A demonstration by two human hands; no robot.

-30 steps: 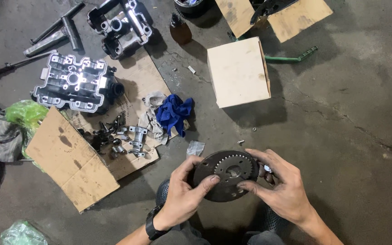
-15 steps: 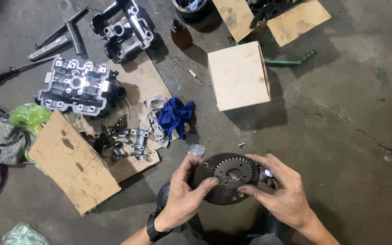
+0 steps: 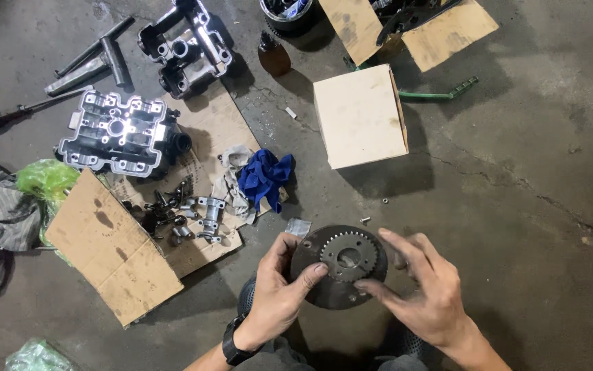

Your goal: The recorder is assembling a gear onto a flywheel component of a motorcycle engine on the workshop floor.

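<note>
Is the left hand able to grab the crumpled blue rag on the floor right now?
Probably not right away: the left hand is holding the round dark metal gear disc along with the right hand. The crumpled blue rag lies close ahead, nothing blocking it.

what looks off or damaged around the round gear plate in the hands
The gear plate itself shows no visible damage. Around it, the concrete floor has a long crack running to the right, the cardboard sheet carries dark stains, and two small loose bits lie on the floor apart from the other parts.
</note>
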